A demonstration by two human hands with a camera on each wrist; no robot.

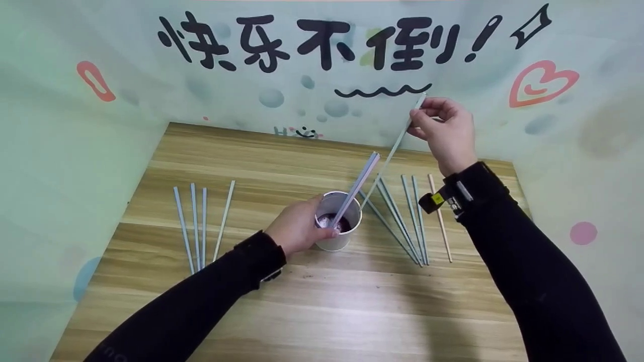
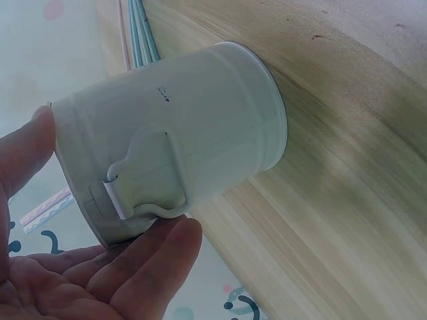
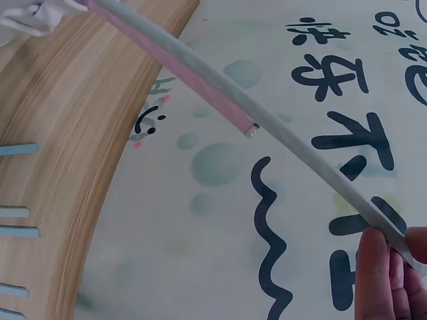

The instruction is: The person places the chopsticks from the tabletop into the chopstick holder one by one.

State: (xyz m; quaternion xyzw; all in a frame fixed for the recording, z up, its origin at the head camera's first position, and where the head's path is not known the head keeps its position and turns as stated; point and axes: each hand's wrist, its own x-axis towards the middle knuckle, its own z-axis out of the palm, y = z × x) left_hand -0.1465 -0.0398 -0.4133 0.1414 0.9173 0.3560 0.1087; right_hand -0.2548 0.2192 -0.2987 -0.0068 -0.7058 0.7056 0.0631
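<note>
My left hand (image 1: 299,226) grips a white metal cup (image 1: 336,244) on the table, thumb and fingers spread around its side near the rim. A flat handle piece (image 2: 150,173) shows on the cup's side in the left wrist view. Inside the cup, a small bunch of pink and blue straws (image 1: 355,189) leans to the right. Above and right of it, my right hand (image 1: 448,130) pinches a pale straw (image 1: 397,141) by its upper end. That straw slants down to the left, its lower end overlapping the cup's right rim in the head view.
On the wooden table (image 1: 327,311), blue straws (image 1: 194,221) and a pale straw (image 1: 224,221) lie left of the cup. To its right lie several blue-green straws (image 1: 400,220) and a pale pink straw (image 1: 440,218). A printed backdrop (image 1: 282,105) stands behind the table.
</note>
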